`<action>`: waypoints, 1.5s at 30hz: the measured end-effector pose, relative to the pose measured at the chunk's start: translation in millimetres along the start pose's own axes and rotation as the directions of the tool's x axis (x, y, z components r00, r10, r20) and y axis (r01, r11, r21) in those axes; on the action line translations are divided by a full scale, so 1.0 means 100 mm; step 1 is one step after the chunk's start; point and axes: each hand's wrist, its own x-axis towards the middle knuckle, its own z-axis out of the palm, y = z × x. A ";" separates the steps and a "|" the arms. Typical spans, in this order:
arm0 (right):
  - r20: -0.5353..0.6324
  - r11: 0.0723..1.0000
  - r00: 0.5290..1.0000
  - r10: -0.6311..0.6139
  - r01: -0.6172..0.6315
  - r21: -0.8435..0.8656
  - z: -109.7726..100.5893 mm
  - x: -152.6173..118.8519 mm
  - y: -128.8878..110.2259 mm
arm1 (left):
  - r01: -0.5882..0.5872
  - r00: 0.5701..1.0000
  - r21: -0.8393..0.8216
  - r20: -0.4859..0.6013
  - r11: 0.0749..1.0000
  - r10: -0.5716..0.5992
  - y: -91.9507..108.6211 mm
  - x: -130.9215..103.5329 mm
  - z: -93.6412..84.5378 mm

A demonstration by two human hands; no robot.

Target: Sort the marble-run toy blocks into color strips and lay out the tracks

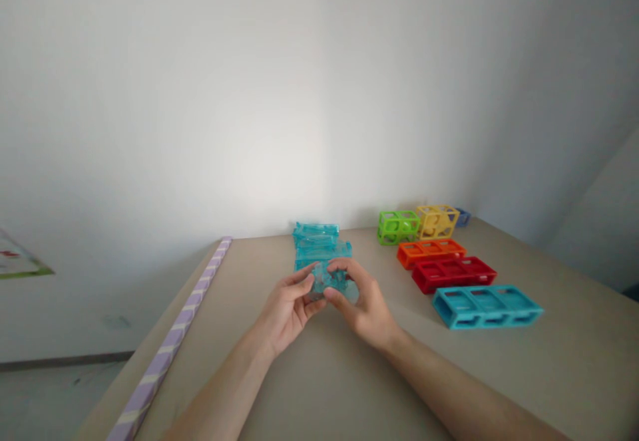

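Both hands meet over the middle of the table around a translucent teal plastic piece, whose exact kind I cannot make out. My left hand pinches its left side between thumb and fingers. On the right side, my right hand grips it with thumb and curled index finger; part of the piece is hidden behind the fingers. Just beyond the hands lies a pile of similar translucent teal plastic pieces, stacked toward the wall.
Open-frame plastic blocks stand on the right: green, yellow, orange, red, teal and blue. A purple-and-white striped strip runs along the table's left edge. A wall rises behind.
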 end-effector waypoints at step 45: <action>-0.491 0.298 0.823 0.285 -0.563 -0.771 -3.05 -0.56 1.23 | 0.225 0.974 0.028 0.032 0.974 -0.225 -0.07 0.00 0.00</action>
